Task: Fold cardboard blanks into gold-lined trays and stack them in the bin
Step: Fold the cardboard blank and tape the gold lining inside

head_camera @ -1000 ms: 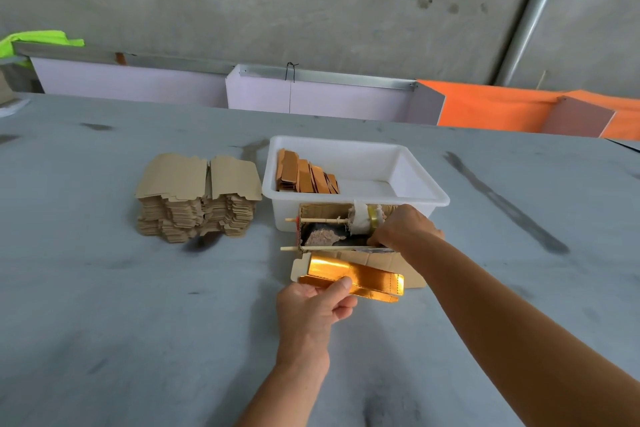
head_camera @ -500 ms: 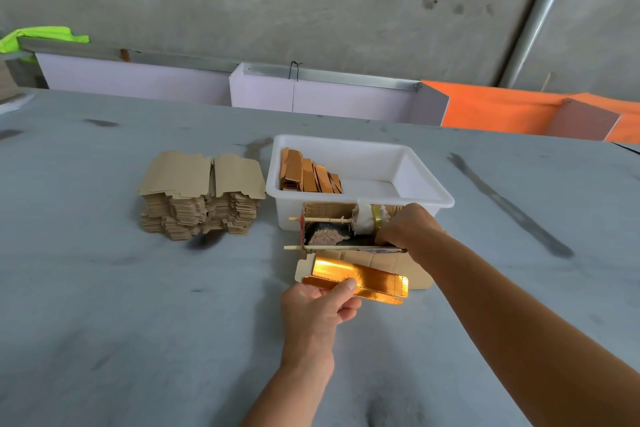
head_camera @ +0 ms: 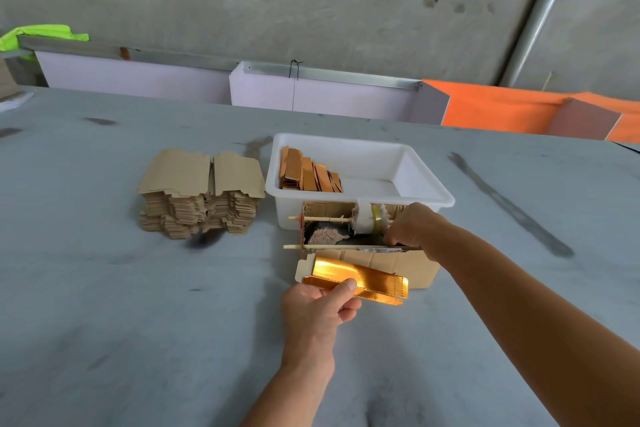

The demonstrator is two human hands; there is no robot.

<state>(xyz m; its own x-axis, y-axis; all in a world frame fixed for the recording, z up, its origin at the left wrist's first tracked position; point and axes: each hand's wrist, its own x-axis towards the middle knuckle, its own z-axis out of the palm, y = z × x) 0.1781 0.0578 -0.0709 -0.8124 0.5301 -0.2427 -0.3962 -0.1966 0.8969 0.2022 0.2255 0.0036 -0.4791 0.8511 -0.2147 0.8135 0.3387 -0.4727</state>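
I am pinching a gold-lined tray [head_camera: 356, 279] in my left hand [head_camera: 317, 310], my thumb [head_camera: 346, 287] lying on its near wall and my other fingers curled under it, so the tray is hanging just above the surface [head_camera: 138, 322] with its long end sticking out to the right of my fingers and a pale cardboard flap showing at its left end. My right hand [head_camera: 410, 227] is reaching past the tray to a small cardboard box [head_camera: 391, 263] that is sitting just beyond my left fingers; my right fingers are curling down at the box's open top, beside a white and yellow roll [head_camera: 369, 218] carried on a wooden stick [head_camera: 322, 218], but I cannot tell whether they are gripping anything there. A second stick [head_camera: 294, 247] is poking out of the box's left side. Directly behind the box, touching it, is sitting the white bin [head_camera: 426, 180], and inside it, at the end far left of my right fingers, folded trays [head_camera: 308, 172] are leaning in a row. Well to the left of both hands, beside the bin, a stack of flat blanks [head_camera: 201, 194] is resting on the surface.
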